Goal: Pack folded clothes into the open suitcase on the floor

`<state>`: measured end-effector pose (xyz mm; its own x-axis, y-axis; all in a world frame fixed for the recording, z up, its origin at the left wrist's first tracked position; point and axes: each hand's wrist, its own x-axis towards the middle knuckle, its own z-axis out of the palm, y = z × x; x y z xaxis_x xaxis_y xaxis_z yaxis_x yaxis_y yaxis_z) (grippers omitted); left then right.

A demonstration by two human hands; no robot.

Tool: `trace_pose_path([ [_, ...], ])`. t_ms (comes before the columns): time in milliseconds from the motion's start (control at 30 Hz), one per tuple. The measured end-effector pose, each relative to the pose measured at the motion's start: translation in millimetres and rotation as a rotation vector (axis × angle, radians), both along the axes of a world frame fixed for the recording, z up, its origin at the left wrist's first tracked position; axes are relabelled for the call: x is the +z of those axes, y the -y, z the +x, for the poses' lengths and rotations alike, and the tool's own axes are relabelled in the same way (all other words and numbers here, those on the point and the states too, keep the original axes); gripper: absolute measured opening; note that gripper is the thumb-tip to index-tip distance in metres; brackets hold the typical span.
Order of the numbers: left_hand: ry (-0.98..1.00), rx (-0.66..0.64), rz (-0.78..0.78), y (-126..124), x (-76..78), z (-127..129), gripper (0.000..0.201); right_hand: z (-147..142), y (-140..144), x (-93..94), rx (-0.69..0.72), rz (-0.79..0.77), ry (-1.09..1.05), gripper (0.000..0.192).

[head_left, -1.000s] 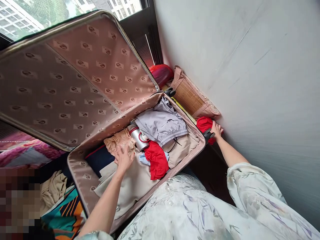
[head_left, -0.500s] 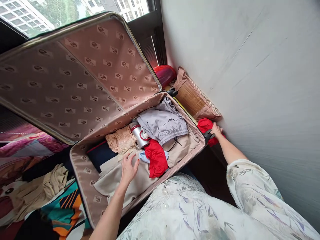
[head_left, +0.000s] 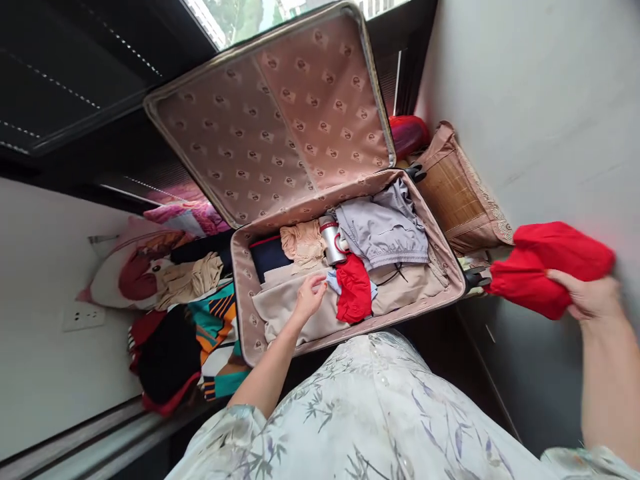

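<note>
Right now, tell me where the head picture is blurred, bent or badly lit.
Head view: the right hand and its red cloth are motion-smeared; the suitcase and left hand read sharper. Wide-lens bending curves the wall edges; the window is bright, the ledge under it dark.

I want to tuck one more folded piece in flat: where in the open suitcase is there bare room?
In the suitcase, the flattest patch is the beige cloth by the left hand, and the beige stretch below the grey garment. The middle is crowded: flask, red cloth.
</note>
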<state>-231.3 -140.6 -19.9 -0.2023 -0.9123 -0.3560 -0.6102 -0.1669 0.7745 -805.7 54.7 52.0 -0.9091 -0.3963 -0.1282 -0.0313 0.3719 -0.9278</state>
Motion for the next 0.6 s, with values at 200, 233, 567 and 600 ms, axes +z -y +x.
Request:
trace_pose_path([
  [200,-0.438,0.219,0.35,-16.5,5.6,-11.3,0.053,77.1,44.6,97.0,0.348,-0.211,0.189,0.077],
  [233,-0.524,0.249,0.414,-19.2,7.5,-13.2,0.055,96.6,56.4,99.2,0.409,-0.224,0.257,0.077],
  [567,-0.233,0.441,0.195,-48.9,-3.4,17.5,0.042,300.3,134.3,-33.1,1.366,0.504,-0.15,0.086],
  [600,-0.13,0.389,0.098,-53.4,-5.1,23.9,0.043,307.0,133.1,-40.5,1.453,0.628,-0.36,0.09],
])
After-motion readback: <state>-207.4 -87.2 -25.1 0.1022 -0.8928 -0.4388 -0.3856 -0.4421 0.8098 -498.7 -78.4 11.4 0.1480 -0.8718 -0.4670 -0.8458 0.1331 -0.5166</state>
